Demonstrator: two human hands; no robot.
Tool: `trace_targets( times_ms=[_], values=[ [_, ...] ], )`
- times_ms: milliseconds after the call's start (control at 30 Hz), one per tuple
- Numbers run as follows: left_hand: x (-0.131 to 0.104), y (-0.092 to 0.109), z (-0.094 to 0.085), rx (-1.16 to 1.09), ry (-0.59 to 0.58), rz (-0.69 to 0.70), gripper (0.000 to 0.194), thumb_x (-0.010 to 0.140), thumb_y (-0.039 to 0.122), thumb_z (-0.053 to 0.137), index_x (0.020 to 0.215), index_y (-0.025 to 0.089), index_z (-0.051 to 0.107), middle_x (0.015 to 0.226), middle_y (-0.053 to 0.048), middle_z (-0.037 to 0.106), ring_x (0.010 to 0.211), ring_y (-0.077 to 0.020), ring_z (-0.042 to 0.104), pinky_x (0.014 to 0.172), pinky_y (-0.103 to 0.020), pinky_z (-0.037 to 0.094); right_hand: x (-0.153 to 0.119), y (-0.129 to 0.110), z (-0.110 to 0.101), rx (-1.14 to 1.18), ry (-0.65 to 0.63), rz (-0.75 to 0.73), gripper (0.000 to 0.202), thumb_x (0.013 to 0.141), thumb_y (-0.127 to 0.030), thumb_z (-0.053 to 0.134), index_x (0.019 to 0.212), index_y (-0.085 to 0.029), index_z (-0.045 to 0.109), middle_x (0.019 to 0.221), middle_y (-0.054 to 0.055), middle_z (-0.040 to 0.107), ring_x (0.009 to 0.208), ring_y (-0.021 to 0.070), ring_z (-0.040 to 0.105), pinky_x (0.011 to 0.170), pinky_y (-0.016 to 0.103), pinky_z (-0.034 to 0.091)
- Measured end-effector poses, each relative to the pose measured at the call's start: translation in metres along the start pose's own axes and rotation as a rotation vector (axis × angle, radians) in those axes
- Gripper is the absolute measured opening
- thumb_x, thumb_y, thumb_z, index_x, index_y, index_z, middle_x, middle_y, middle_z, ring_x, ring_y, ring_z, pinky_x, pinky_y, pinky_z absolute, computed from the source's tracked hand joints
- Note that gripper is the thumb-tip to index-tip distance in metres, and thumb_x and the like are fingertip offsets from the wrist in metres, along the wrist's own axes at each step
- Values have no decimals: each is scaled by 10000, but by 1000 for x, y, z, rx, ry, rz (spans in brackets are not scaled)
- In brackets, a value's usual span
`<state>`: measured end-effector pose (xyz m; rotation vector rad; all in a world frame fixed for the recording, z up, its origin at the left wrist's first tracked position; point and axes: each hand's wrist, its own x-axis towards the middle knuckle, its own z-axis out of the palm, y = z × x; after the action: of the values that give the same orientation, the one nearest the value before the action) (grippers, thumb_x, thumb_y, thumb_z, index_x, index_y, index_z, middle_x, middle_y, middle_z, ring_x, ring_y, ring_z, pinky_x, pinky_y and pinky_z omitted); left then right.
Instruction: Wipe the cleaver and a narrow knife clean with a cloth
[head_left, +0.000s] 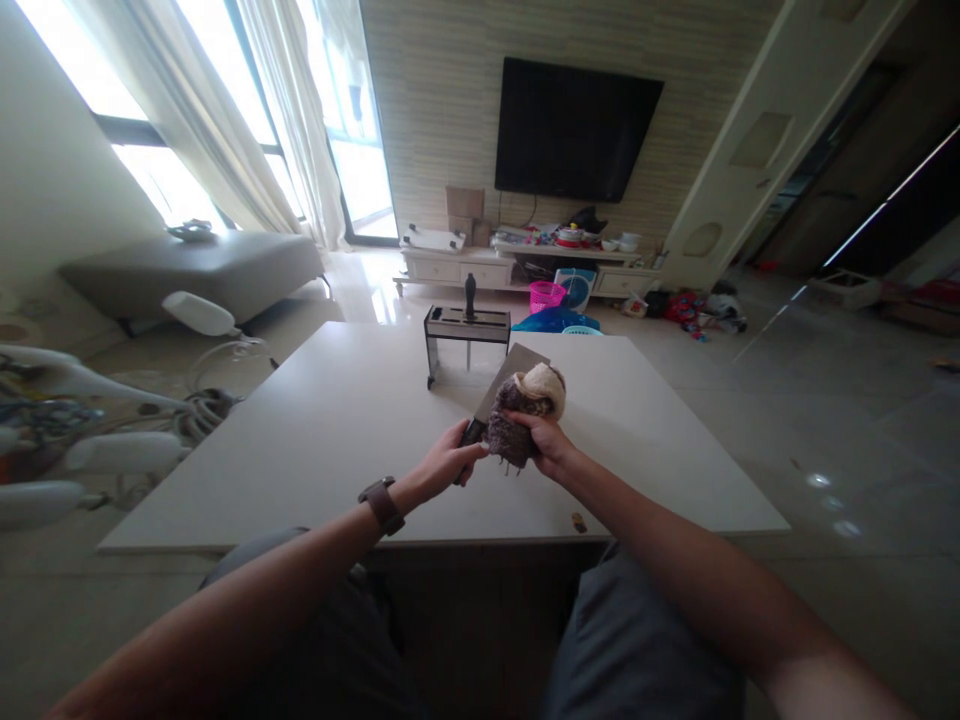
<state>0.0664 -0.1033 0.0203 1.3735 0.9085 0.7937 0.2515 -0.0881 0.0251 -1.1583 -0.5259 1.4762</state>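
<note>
My left hand (456, 455) is closed round the dark handle of a cleaver (498, 385), whose broad grey blade points away from me and to the right. A bunched brown and cream cloth (514, 430) is gripped in my right hand (549, 443), with the thumb lying over it. The cloth overlaps the right side of the blade and hides part of it; whether they touch I cannot tell. Beyond the blade, a knife stand (469, 322) rests on the white table (360, 430). One black-handled knife (470, 297) stands upright in it.
A small brown object (578, 522) lies near the table's front edge. White-armed lamp-like fittings (120, 452) crowd the left side. Past the table are a pink basket (546, 297), a low white cabinet (454, 268) and a wall-mounted television (577, 130).
</note>
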Motion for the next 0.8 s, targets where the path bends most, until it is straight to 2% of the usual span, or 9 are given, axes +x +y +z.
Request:
trace_targets(
  times_ms=[200, 800],
  values=[
    [0, 1, 1, 14, -7, -15, 271, 770, 313, 655, 955, 200, 493, 446, 98, 491, 349, -102, 431, 367, -196, 334, 0, 1, -1, 8, 4, 11, 251, 723, -86, 792, 965, -131, 743, 809, 46, 811, 662, 183, 763, 673, 293, 655],
    [2, -1, 0, 5, -7, -6, 284, 762, 313, 659, 959, 201, 488, 454, 99, 499, 343, -99, 428, 358, -193, 318, 1, 1, -1, 2, -12, 10, 254, 731, -93, 783, 978, -144, 749, 836, 51, 818, 711, 209, 782, 706, 326, 665]
  ],
)
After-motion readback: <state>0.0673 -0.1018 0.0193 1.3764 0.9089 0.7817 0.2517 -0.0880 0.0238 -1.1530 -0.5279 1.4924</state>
